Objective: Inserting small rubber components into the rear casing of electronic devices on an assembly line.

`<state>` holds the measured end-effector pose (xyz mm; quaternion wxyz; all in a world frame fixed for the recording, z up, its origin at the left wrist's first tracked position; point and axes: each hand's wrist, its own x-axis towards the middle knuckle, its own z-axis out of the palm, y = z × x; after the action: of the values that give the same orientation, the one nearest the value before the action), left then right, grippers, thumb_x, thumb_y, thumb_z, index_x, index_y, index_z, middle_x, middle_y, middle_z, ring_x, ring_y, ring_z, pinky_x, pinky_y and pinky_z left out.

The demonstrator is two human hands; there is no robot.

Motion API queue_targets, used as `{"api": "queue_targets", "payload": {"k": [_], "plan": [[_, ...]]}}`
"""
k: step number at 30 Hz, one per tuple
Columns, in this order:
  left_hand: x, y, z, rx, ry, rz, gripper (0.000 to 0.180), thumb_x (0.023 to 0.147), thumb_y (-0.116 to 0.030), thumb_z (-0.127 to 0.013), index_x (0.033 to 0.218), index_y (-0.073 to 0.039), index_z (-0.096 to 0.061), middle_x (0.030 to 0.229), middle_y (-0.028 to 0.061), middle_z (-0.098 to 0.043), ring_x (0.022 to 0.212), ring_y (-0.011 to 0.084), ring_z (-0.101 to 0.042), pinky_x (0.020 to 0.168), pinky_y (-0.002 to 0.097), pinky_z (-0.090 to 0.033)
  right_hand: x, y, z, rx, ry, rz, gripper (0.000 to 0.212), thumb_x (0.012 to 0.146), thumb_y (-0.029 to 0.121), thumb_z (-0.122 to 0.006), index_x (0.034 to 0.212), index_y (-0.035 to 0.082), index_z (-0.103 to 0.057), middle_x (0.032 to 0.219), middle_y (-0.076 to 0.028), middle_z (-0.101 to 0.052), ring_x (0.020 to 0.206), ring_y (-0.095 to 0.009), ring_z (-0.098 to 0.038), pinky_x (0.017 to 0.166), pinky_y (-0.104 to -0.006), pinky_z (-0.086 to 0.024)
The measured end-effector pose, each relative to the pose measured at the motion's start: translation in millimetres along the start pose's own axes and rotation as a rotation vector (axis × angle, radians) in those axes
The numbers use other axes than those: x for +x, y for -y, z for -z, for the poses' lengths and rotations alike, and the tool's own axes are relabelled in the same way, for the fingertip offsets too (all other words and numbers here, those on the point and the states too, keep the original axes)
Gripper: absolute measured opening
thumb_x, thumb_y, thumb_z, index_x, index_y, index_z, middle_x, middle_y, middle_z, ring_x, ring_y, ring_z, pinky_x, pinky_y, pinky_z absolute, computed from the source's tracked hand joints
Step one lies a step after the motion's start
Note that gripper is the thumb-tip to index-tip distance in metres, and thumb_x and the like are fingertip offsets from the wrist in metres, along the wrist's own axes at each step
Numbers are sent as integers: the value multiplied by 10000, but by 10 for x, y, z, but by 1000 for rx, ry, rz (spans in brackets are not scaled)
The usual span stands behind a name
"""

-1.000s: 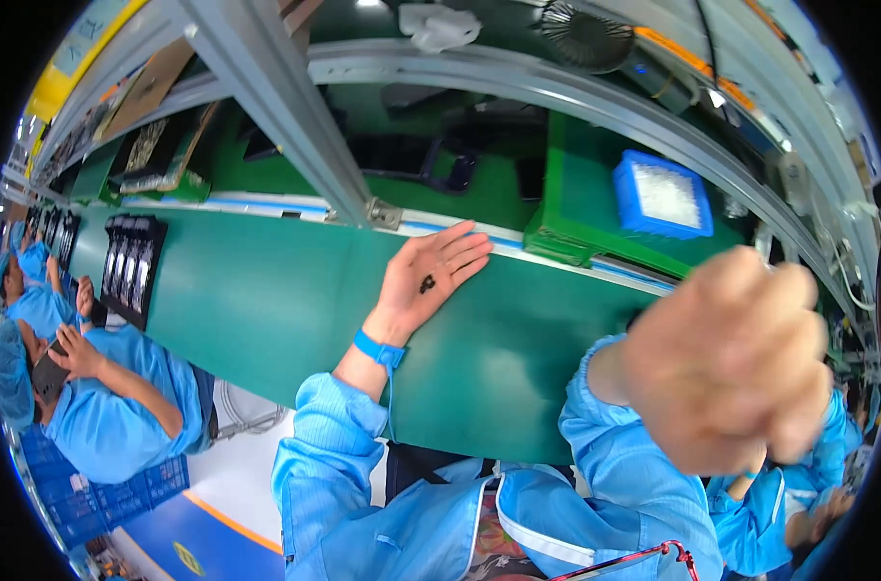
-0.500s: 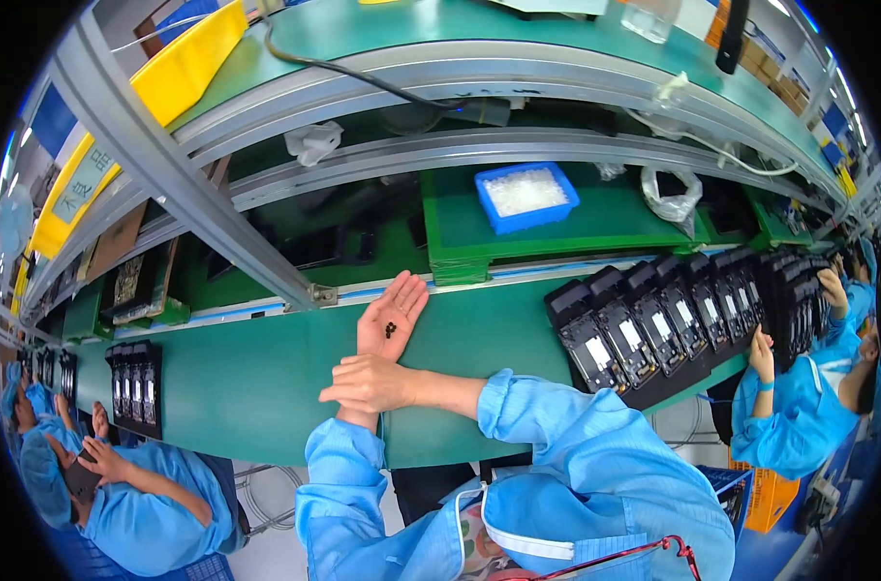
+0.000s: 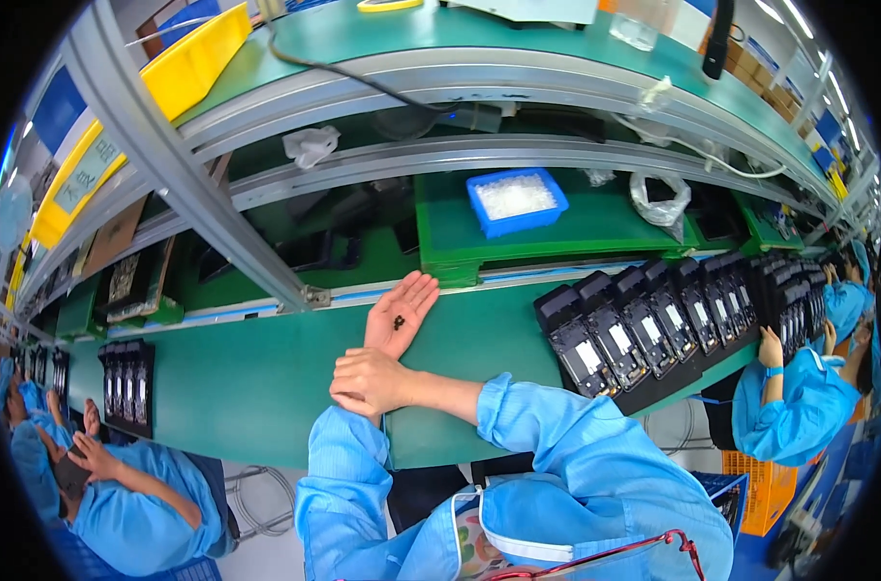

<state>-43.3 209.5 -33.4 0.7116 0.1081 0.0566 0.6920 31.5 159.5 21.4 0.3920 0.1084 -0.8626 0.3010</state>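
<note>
My left hand [image 3: 399, 312] is palm up above the green bench, its fingers stretched out. A small cluster of tiny black parts [image 3: 399, 322] lies loose on the palm; their kind is too small to make out. Across the left wrist comes my right hand [image 3: 368, 378], its fingers bent round the wrist and partly hidden underneath. To the right, a row of opened black phones [image 3: 619, 339] with white patches leans on a black mat, apart from both hands.
Behind the hands, a blue tray [image 3: 518, 200] of small whitish pieces stands on a green shelf beside a clear bag [image 3: 660, 200]. A metal post [image 3: 184, 174] slants down to the bench at left. More phones [image 3: 127, 387] lie left. Co-workers [image 3: 135, 494] sit on either side.
The right hand's fingers have curled further round the left wrist; before, one pointed out to the left. The left hand still lies palm up with the black parts. The view has shifted slightly.
</note>
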Motion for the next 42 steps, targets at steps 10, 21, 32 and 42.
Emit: {"api": "queue_targets", "payload": {"k": [10,21,32,42], "plan": [[-179,-85,22,97,-25,52,390,1042,-174,-485,1351,61,-531,1414,241,-554,1387,380,-473,1224,501,-336,13,21,-176,12,8,-17,115,746,130,-711,704,70,-622,677,-54,-567,725,-234,-597,683,-377,-481],[-38,30,-106,193,-67,34,439,1029,-190,-515,1386,66,-503,1431,240,-530,1403,382,-451,1227,504,-332,10,-13,-70,-21,9,-21,95,759,131,-718,708,80,-656,663,-35,-584,670,-218,-588,612,-365,-441],[5,-2,-143,132,-11,87,421,1037,-174,-506,1374,77,-497,1439,249,-520,1404,389,-447,1239,500,-315,67,4,42,-107,26,-47,117,785,166,-732,731,77,-679,687,-44,-610,698,-223,-608,641,-363,-463],[62,-13,113,159,221,98,438,1078,-267,-405,1368,39,-526,1431,206,-544,1388,366,-475,1230,519,-311,499,2,579,296,15,-143,133,856,186,-703,911,71,-739,887,-96,-718,867,-289,-669,768,-408,-536]]}}
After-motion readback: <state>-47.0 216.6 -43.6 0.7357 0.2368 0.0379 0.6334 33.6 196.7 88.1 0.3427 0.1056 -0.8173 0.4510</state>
